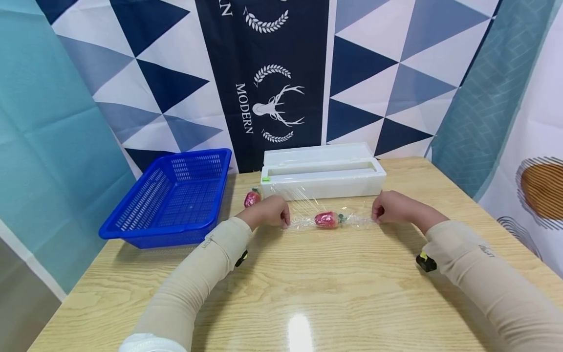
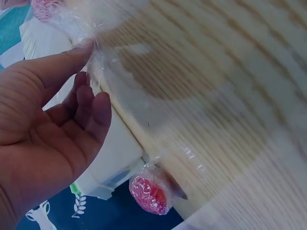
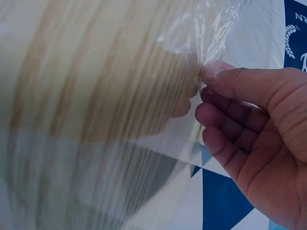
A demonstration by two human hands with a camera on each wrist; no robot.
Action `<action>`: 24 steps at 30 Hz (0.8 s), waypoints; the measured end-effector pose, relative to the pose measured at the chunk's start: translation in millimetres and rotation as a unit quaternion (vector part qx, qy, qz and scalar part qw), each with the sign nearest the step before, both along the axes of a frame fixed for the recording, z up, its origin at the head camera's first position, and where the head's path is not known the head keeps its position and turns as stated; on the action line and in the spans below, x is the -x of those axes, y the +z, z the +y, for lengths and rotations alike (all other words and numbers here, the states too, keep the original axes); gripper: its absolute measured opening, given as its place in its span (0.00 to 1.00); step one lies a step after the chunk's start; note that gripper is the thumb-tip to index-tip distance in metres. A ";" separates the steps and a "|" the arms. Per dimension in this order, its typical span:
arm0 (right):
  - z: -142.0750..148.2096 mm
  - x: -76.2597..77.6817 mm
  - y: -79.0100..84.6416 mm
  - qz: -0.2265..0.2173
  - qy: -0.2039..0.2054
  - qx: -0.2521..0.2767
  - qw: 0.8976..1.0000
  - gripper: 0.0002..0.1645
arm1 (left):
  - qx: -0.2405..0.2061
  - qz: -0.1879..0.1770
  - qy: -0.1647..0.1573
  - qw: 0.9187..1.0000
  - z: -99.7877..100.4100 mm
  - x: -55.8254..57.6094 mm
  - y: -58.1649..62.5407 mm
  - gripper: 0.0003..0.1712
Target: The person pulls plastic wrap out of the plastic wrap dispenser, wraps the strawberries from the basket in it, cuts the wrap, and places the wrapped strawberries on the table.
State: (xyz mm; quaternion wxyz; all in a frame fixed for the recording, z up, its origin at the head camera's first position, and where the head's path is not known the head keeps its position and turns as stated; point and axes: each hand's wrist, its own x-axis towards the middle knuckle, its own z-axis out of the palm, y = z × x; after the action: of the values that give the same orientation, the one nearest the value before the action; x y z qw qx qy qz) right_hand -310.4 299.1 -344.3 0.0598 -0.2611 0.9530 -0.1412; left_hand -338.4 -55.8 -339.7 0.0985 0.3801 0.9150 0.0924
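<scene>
A red fruit with a green top [image 1: 326, 220], like a strawberry, lies in clear plastic film [image 1: 303, 223] on the table. Its film is drawn out into a twisted strand on both sides. My left hand [image 1: 273, 211] pinches the left end of the film between thumb and index finger, the other fingers loosely curled in the left wrist view. At the right end, my right hand [image 1: 391, 207] pinches the film the same way; gathered film [image 3: 211, 60] shows at its fingertips. Another wrapped red fruit [image 1: 252, 197] sits beyond my left hand, also visible in the left wrist view [image 2: 150, 189].
Behind the film stands a long white box [image 1: 323, 188] with its lid raised and a slot along the top. A blue plastic basket [image 1: 154, 230] is at the left. The wooden table [image 1: 281, 283] backs onto a patterned curtain [image 1: 369, 63].
</scene>
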 end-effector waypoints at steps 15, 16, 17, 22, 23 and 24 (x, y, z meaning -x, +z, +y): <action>2.4 -6.1 7.3 0.021 -0.003 -0.056 0.998 0.08 | 0.037 0.025 -0.014 0.999 -9.3 -2.4 2.3 0.10; 2.9 -6.6 7.9 0.024 -0.002 -0.060 0.998 0.08 | 0.042 0.022 -0.012 0.999 -9.7 -3.3 3.5 0.10; 3.8 -7.2 8.6 0.031 0.001 -0.065 0.997 0.08 | 0.046 0.016 -0.007 0.999 -10.0 -4.6 5.2 0.09; 8.2 -10.6 15.4 0.061 0.011 -0.090 0.994 0.11 | 0.050 -0.027 0.021 0.998 -14.4 -12.3 15.0 0.08; 8.4 -10.6 17.4 0.064 0.012 -0.094 0.993 0.11 | 0.042 -0.035 0.029 0.998 -16.1 -13.7 17.1 0.08; 8.2 -10.8 19.9 0.067 0.013 -0.096 0.993 0.11 | 0.031 -0.035 0.033 0.998 -18.3 -14.5 19.2 0.08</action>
State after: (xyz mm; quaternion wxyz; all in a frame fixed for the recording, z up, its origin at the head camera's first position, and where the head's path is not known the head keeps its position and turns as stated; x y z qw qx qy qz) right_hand -299.6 307.3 -324.4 0.0226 -0.2755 0.9606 -0.0303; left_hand -323.9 -74.0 -320.5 0.1391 0.3432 0.9254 0.0806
